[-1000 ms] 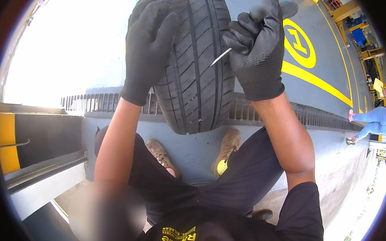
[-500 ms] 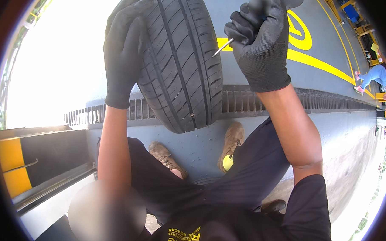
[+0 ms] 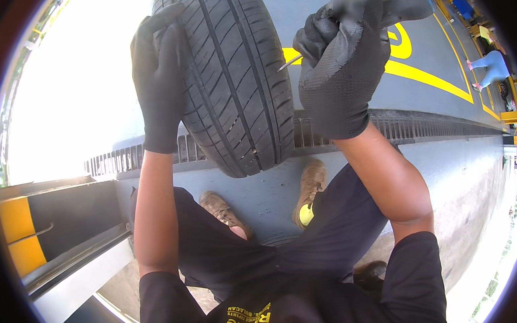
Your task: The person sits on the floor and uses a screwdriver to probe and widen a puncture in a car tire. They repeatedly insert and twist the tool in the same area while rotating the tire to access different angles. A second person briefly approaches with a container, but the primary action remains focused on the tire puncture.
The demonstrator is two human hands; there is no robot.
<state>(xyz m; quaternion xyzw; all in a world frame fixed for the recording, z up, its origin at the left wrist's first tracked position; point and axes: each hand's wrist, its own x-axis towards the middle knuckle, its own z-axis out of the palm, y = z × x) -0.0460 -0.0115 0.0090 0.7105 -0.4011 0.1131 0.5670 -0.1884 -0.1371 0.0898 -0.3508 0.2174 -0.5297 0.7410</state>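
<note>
A black car tire (image 3: pixel 233 77) stands upright before me, its grooved tread facing me. My left hand (image 3: pixel 160 88), in a black glove, grips its left edge, fingers bent over the shoulder of the tread. My right hand (image 3: pixel 343 73), also gloved, is closed around a screwdriver (image 3: pixel 409 7) with a dark, blue-edged handle. The handle sticks out past the hand on the right. Its thin metal shaft points left and down, the tip at the right edge of the tread. Whether the tip touches the rubber I cannot tell. Small pale specks sit in the tread grooves.
A metal drain grate (image 3: pixel 439 125) crosses the floor behind and beside the tire. My shoes (image 3: pixel 312 185) stand near its base. On the left is a yellow and black barrier (image 3: pixel 67 222). Yellow lines (image 3: pixel 426 84) mark the grey floor. Another person (image 3: pixel 491 68) is at the far right.
My right hand has moved slightly left and down, bringing the screwdriver's tip over the tread edge; more of the handle shows. The left hand and tire have shifted slightly left in view.
</note>
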